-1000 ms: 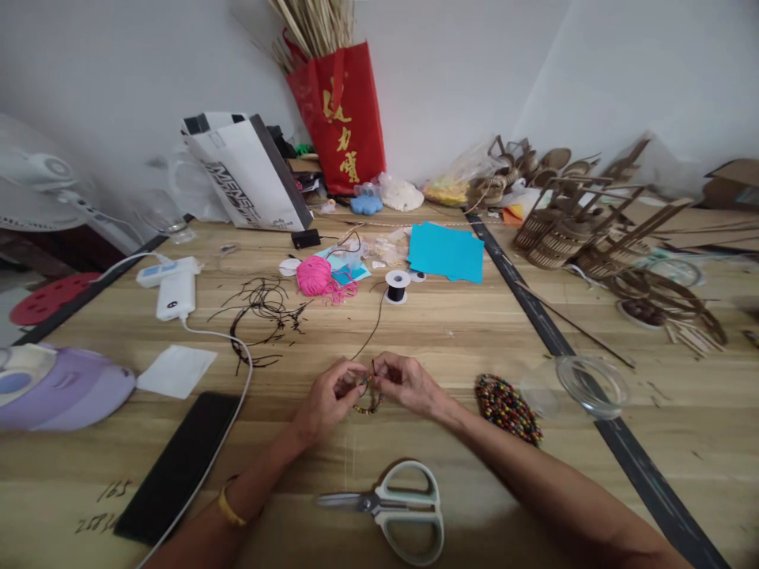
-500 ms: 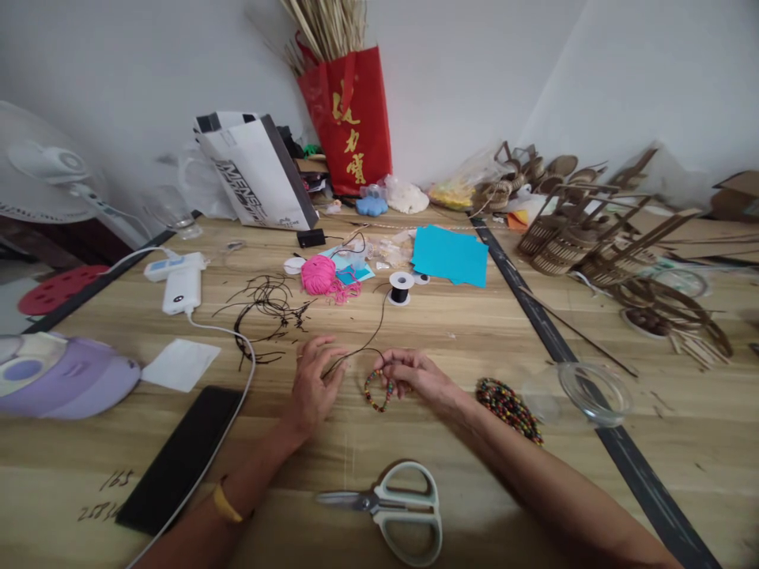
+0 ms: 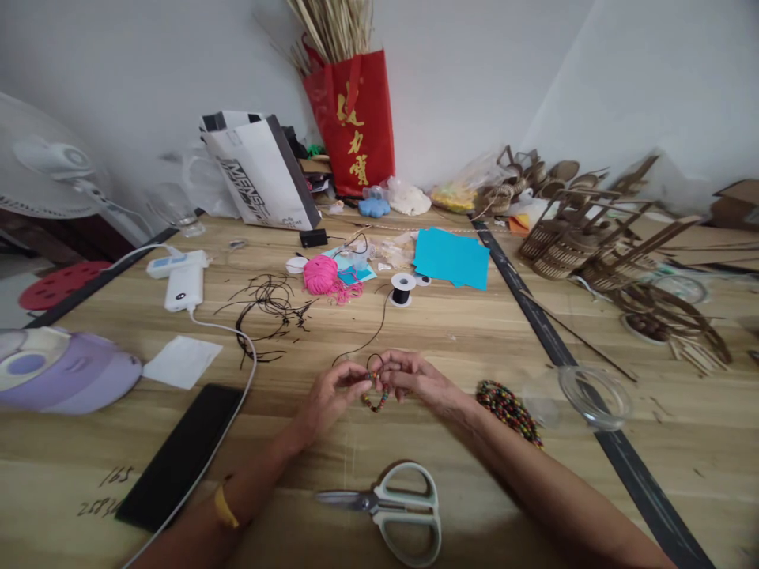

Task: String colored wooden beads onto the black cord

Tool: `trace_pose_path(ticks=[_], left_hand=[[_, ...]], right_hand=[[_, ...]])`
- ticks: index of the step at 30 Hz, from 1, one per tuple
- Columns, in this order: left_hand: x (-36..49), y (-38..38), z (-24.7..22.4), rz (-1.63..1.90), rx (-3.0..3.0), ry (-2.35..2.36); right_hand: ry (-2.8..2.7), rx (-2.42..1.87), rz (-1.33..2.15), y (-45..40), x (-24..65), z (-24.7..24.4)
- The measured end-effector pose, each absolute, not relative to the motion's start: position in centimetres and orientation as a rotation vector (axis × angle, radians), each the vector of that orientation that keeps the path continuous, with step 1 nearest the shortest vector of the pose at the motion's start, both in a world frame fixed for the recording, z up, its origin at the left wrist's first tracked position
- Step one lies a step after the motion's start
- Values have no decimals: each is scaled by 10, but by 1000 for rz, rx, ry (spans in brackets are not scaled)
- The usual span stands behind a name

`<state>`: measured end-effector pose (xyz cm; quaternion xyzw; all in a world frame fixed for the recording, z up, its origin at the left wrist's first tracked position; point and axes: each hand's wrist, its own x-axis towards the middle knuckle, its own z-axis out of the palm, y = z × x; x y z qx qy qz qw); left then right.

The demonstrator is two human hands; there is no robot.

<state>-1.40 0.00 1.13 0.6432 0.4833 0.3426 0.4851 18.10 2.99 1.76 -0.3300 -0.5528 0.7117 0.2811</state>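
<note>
Between my two hands hangs a small ring of multicoloured beads [image 3: 375, 405] on black cord. My left hand [image 3: 333, 395] pinches the ring's upper left part between thumb and fingers. On the right side, my right hand [image 3: 418, 381] is closed on the beads and cord near the top, where a small loop of cord stands up. A black cord runs from behind my left hand to a white spool of black cord [image 3: 402, 290]. White-handled scissors [image 3: 409, 506] lie nearer me, and a coil of beads [image 3: 508, 412] is beside my right forearm.
A black phone [image 3: 181, 457] and white cable lie left, near a purple device [image 3: 71, 371]. Loose black cords [image 3: 269, 304], pink yarn [image 3: 320, 275] and blue sheets [image 3: 451, 258] are farther back. A glass dish [image 3: 594, 397] and small baskets [image 3: 563, 245] stand right.
My left hand has moved right, off the cord on the table, and taken hold of the bead ring. My right hand stays in nearly the same place.
</note>
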Motion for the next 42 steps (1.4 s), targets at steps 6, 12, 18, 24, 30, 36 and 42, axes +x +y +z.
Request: trace_pose_path(ticks=[6,12,18,24,30,36,42], left_hand=[[-12,3,3,768,1263,1009],[-15,6,2,721,1206,974],[-19,8,-1,724,1142,970],[-24,10,4,793,1068,940],[-24,13,1,832,880,916],[-23,15,-2,855,849,950],[-20,14,-1,868,893,1008]], right_hand=[[-1578,-870,1792,24,179,19],[-1946,-1010,1378,21,185,26],[-2407,-1202,798,9,199,58],[-3010,-959,616,-48,196,72],[-3026,-996,377,-91,191,61],[-3022,-1078,241,-103,189,48],[-3042,-1124,330,-103,184,48]])
